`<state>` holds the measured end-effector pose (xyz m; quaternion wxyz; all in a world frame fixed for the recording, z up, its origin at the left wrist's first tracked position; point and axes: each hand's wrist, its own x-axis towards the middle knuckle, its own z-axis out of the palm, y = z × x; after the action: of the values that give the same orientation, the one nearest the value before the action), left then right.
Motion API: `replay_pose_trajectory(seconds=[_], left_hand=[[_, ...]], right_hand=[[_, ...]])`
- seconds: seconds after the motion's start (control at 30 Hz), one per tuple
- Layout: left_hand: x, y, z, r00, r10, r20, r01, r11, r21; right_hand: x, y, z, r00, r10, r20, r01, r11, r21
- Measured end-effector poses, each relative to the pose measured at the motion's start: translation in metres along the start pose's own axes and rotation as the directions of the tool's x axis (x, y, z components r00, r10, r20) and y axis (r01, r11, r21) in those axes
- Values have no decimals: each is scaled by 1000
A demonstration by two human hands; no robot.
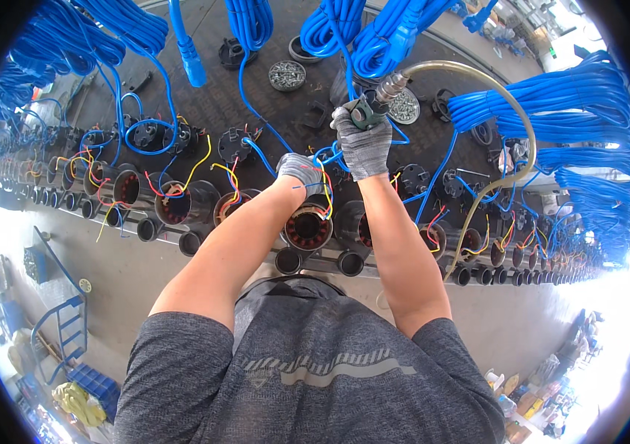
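Note:
My right hand, in a grey knit glove, is wrapped around a dark air-powered driver. A metal coupling joins its top to a clear hose. My left hand, gloved too, is curled just left of the driver; what its fingers hold is hidden. Between the hands lies a blue cable in a loop, with red, yellow and blue wires hanging from it. Below my hands stands an open motor housing with a ring of reddish windings inside.
Motor housings with loose wires run in a long row left and right. Coiled blue cables hang ahead and at the right. Dishes of screws and black round caps lie on the dark bench. The hose arcs down the right side.

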<state>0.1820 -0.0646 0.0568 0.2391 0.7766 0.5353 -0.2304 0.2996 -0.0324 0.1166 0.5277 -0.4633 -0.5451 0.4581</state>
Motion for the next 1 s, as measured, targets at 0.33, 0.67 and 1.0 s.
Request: replay_pose_trajectory(seconds=[0.33, 0.67, 1.0], left_hand=[[4, -4, 5, 998, 62, -30, -61, 998, 29], [-9, -19, -3, 993, -116, -11, 108, 953, -282], [2, -49, 4, 980, 55, -193, -194, 499, -844]], right_hand=[[-6, -6, -1, 993, -115, 2, 115, 992, -49], [-13, -21, -33, 962, -79, 262, 36, 986, 165], [0, -22, -97, 989, -142, 31, 64, 619, 783]])
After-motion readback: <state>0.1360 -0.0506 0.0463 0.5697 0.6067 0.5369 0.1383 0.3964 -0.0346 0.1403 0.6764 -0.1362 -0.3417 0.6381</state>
